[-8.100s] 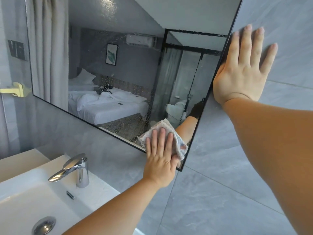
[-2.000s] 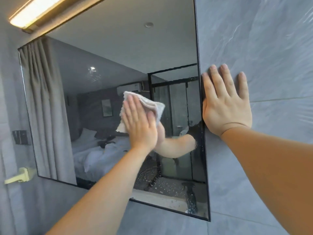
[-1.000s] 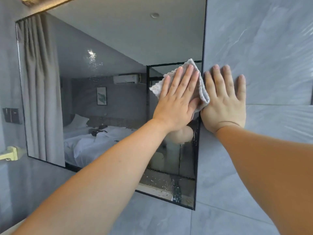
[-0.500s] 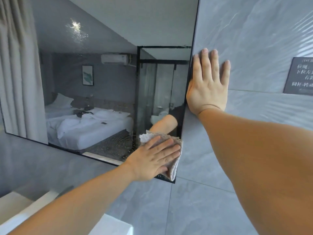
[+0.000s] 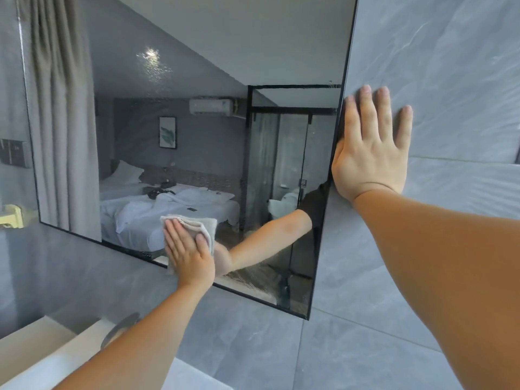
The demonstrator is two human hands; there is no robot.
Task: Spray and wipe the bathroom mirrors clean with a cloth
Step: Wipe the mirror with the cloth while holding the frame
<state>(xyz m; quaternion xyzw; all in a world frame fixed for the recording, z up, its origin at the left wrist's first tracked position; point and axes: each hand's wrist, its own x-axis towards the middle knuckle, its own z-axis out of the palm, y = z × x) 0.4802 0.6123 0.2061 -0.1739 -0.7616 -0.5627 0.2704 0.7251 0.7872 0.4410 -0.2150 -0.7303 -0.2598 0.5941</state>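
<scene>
**Left hand flat on cloth at lower mirror edge**

The left hand lies flat on the cloth and presses it against the mirror. Its grip is released: the fingers are straight and close together and point up, with the thumb laid beside them on the cloth. Nothing is clasped.

The cloth is pale grey and folded. It sits at the mirror's bottom edge, about midway along it. Folded layers show above and to the right of the fingers, and one corner hangs just below the frame.

The right hand rests palm-down on the grey wall just beside the mirror's right edge. Its grip is also released, with the fingers spread and straight. The side of the hand touches the black frame.

Fine droplets cover the glass to the right of the cloth, towards the lower right corner.

Below the left forearm is a blurred curved metal shape, probably the tap, above the white basin.
</scene>
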